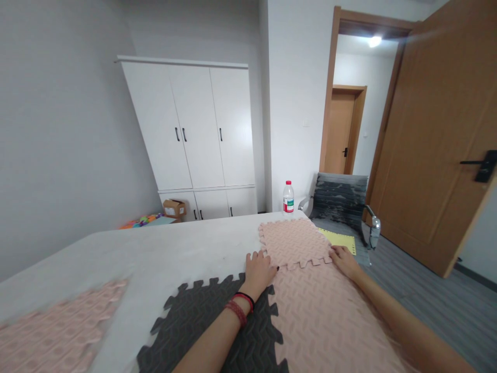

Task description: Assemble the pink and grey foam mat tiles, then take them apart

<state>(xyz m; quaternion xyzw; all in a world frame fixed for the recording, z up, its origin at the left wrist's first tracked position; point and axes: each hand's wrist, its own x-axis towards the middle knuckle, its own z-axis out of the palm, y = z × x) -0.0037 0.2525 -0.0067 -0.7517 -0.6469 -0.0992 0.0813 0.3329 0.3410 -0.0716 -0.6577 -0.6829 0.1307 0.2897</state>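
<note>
Pale grey walls. White three-door wardrobe (194,134) against far wall, cardboard box (174,207) at its foot. Grey chair (341,199) beside open wooden door (438,140); ceiling light (375,41) lit in hallway beyond. Grey plank floor (423,295). Water bottle (288,197) on white surface (155,248).

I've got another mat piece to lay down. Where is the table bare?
Bare table runs from the far pink mat and grey mat leftward to the loose pink mat. The right side is crowded: left hand, right hand, bottle.
</note>
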